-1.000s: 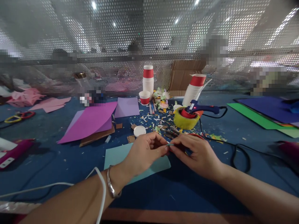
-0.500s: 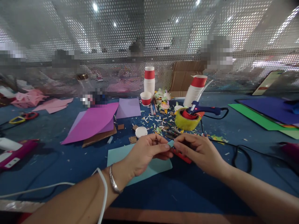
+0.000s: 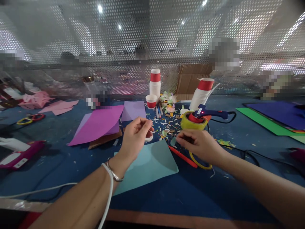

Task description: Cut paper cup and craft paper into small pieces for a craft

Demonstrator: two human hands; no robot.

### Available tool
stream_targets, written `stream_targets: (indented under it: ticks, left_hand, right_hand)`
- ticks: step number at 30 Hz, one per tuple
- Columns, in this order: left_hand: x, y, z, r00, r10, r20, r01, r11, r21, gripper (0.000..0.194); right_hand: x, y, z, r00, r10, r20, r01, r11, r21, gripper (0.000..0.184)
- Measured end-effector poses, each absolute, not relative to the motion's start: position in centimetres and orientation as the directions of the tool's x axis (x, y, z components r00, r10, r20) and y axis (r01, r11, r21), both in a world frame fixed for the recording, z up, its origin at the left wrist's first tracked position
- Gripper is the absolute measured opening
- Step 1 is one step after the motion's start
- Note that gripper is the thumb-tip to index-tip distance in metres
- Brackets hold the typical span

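Observation:
My left hand point(image 3: 137, 136) hovers over the far edge of a light blue paper sheet point(image 3: 152, 167), fingers pinched together; whether anything is between them I cannot make out. A white round disc point(image 3: 149, 138) is partly hidden behind it. A small light blue paper piece point(image 3: 173, 141) is pinched between the thumb and fingers of my right hand point(image 3: 201, 144). Just below lies a slim red tool point(image 3: 183, 156), and a yellow loop point(image 3: 202, 165) shows under the right hand. Behind that hand, a dark blue glue gun point(image 3: 209, 112) rests on a yellow tape roll point(image 3: 187, 122).
Paper scraps point(image 3: 164, 124) litter the middle. Stacked paper cups point(image 3: 154, 84) and a leaning cup stack point(image 3: 202, 93) stand behind. Purple paper point(image 3: 100, 124) lies left, green paper point(image 3: 262, 121) right. A white cable point(image 3: 108, 197) crosses my left forearm; a black cord point(image 3: 252, 156) runs right.
My hands have come apart: the left moved left and up, while the right kept the small blue piece. The red tool and yellow loop now show more fully.

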State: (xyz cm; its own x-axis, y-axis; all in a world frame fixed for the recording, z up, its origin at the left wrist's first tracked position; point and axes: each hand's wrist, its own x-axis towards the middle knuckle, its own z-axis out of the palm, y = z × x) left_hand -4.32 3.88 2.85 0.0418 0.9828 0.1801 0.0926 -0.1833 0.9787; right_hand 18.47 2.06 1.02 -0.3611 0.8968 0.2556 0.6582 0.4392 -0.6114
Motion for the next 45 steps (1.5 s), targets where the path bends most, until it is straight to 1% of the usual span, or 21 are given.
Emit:
stream_targets:
  ticks: [2,3,5,6,8,9,12,16,19,22,25,30,31,33,35,37,38,40,41,42,45]
  left_hand:
    - [-4.5,3.6,2.8,0.191,0.961,0.198,0.251,-0.243,0.937,0.020]
    - [-4.5,3.1,2.9,0.288,0.938,0.194,0.359,-0.294,0.886,0.019]
    - [-4.4,1.7,3.0,0.447,0.882,0.149,0.566,-0.409,0.716,0.022]
    - [-4.4,0.8,3.0,0.508,0.854,0.118,0.639,-0.464,0.613,0.030]
    - [-4.5,-1.0,3.0,0.594,0.801,0.066,0.704,-0.558,0.439,0.045]
    - [-4.7,-1.7,2.8,0.622,0.782,0.038,0.713,-0.585,0.387,0.050]
    - [-6.4,-2.8,2.3,0.599,0.800,0.032,0.753,-0.577,0.318,0.055]
    - [-9.7,-1.3,2.1,0.460,0.885,0.076,0.864,-0.466,0.191,0.051]
    - [-11.5,0.1,2.2,0.385,0.923,-0.016,0.914,-0.379,0.148,0.052]
    - [-12.1,0.9,2.3,0.346,0.932,-0.112,0.927,-0.321,0.191,0.048]
    - [-12.1,1.1,2.2,0.347,0.926,-0.148,0.921,-0.307,0.241,0.041]
    - [-13.2,0.4,2.9,0.338,0.930,-0.146,0.905,-0.278,0.323,0.017]
    - [-13.7,0.0,3.1,0.324,0.933,-0.159,0.904,-0.255,0.344,0.015]
    - [-15.0,-0.7,3.7,0.288,0.945,-0.153,0.897,-0.211,0.388,0.018]
    - [-16.1,-1.4,4.0,0.200,0.978,-0.063,0.866,-0.146,0.478,0.020]
    - [-16.4,-1.5,4.0,0.047,0.999,0.006,0.766,-0.040,0.641,0.021]
    - [-16.3,-1.3,3.9,-0.052,0.998,0.029,0.677,0.014,0.736,0.022]
    - [-15.2,0.0,3.7,-0.202,0.974,0.098,0.467,0.008,0.884,0.021]
    - [-14.3,1.0,3.6,-0.289,0.951,0.105,0.321,-0.007,0.947,0.016]
    - [-13.4,2.1,3.6,-0.391,0.919,0.056,0.136,-0.002,0.991,0.012]
    - [-10.6,6.2,3.9,-0.446,0.894,-0.032,-0.010,0.031,0.999,0.012]
  right_hand:
    - [18.2,3.0,1.1,-0.377,0.894,0.241,0.696,0.445,-0.563,0.022]
    - [18.0,3.4,1.2,-0.380,0.893,0.240,0.712,0.448,-0.540,0.021]
    - [17.6,4.0,1.3,-0.390,0.885,0.252,0.724,0.464,-0.510,0.022]
    - [17.5,4.2,1.3,-0.393,0.882,0.260,0.722,0.471,-0.506,0.022]
    - [17.3,4.2,1.3,-0.391,0.882,0.264,0.713,0.471,-0.519,0.023]
    - [17.3,4.1,1.2,-0.386,0.885,0.260,0.708,0.465,-0.531,0.023]
    - [17.6,3.6,0.8,-0.379,0.895,0.236,0.696,0.444,-0.565,0.023]
    - [18.0,3.3,0.2,-0.390,0.898,0.205,0.690,0.432,-0.581,0.023]
    - [18.1,3.4,-0.1,-0.390,0.900,0.195,0.692,0.426,-0.583,0.023]
    - [17.9,3.5,-0.2,-0.393,0.902,0.179,0.701,0.420,-0.576,0.023]
    - [17.7,3.7,-0.1,-0.400,0.901,0.170,0.709,0.421,-0.565,0.023]
    - [16.8,4.0,0.4,-0.417,0.891,0.179,0.720,0.444,-0.534,0.023]
    - [16.6,4.1,0.5,-0.423,0.887,0.186,0.718,0.454,-0.527,0.023]
    - [16.2,4.3,0.5,-0.437,0.877,0.199,0.718,0.473,-0.511,0.024]
    - [15.8,4.4,0.3,-0.445,0.872,0.201,0.726,0.484,-0.489,0.023]
    - [15.5,4.6,0.0,-0.454,0.871,0.189,0.735,0.486,-0.473,0.021]
    - [15.3,4.7,-0.2,-0.462,0.869,0.180,0.736,0.488,-0.469,0.020]
    - [15.0,4.8,-0.5,-0.477,0.864,0.160,0.734,0.492,-0.469,0.019]
    - [14.9,4.8,-0.6,-0.481,0.864,0.152,0.736,0.492,-0.466,0.020]
    - [14.8,4.8,-0.7,-0.479,0.865,0.150,0.739,0.490,-0.462,0.021]
    - [14.9,4.7,-0.9,-0.466,0.871,0.156,0.750,0.483,-0.451,0.024]
